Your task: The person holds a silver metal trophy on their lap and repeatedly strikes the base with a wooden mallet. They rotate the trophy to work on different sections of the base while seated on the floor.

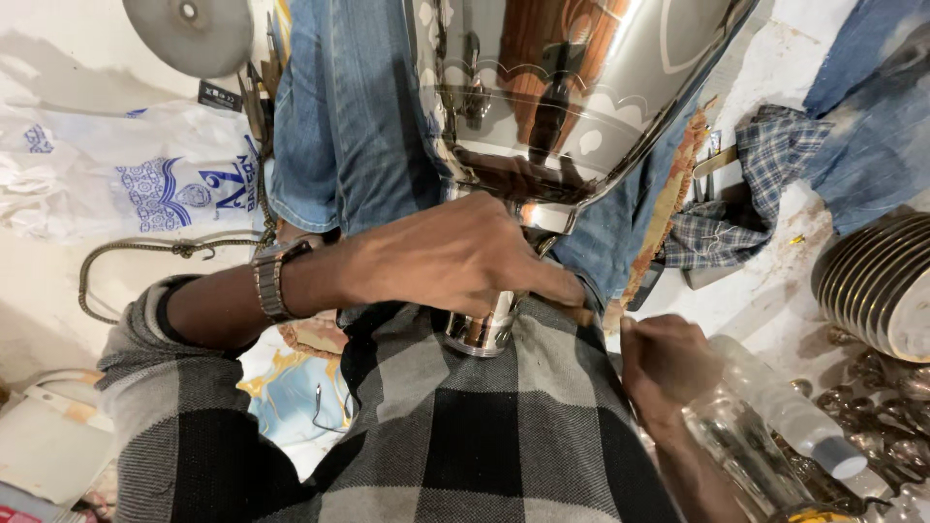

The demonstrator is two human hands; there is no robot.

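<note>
The left hand wraps its fingers closed around the narrow stem of a large polished silver metal urn, which lies across the lap on blue jeans. The right hand is curled into a fist just beside the stem's base; whether it grips anything I cannot tell. A clear plastic bottle lies near it.

Vessel top cut off; stem perhaps hidden under left hand.
</note>
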